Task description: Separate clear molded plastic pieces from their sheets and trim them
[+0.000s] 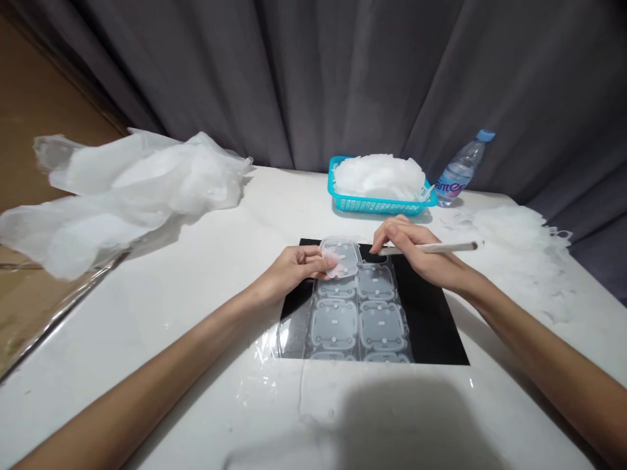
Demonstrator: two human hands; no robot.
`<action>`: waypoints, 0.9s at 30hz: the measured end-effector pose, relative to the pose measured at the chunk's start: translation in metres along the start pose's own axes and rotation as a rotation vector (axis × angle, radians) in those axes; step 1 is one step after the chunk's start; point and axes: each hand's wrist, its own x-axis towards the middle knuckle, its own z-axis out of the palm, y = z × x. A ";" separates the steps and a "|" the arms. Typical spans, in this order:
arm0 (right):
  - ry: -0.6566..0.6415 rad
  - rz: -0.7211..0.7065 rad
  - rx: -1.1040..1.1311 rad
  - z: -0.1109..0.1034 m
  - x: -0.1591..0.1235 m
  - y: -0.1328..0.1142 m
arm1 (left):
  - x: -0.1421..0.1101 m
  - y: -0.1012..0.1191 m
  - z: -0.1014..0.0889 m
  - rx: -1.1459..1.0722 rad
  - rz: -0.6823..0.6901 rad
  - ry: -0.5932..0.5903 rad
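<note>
Between the thumb and fingers of my left hand [300, 266] is a thin translucent rounded-square plastic piece [344, 251], raised at the far end of a sheet. That clear plastic sheet [334, 324] carries rows of similar rounded-square shapes and lies over a black mat [434, 320]. My right hand [407, 243] is closed around a slim white pen-like tool [448, 247]; its dark rear end points right, while its working tip is hidden near the fingers. Below the right hand, a dark gap shows in the sheet's upper right.
A turquoise basket [379, 206] heaped with white translucent pieces stands at the back, beside a water bottle [458, 171]. Scraps of thin plastic [519, 251] lie at the right. Crumpled white plastic bags [147, 179] fill the left, near cardboard [44, 85]. A grey curtain [304, 78] hangs behind.
</note>
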 end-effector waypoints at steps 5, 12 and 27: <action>-0.010 -0.068 -0.187 0.016 -0.001 0.021 | 0.003 -0.001 0.000 -0.108 0.018 -0.026; -0.117 0.132 0.106 0.036 0.001 0.028 | 0.004 -0.003 0.004 -0.208 0.019 -0.007; -0.108 0.076 0.053 0.033 0.008 0.028 | -0.001 -0.007 0.025 -0.388 -0.033 0.091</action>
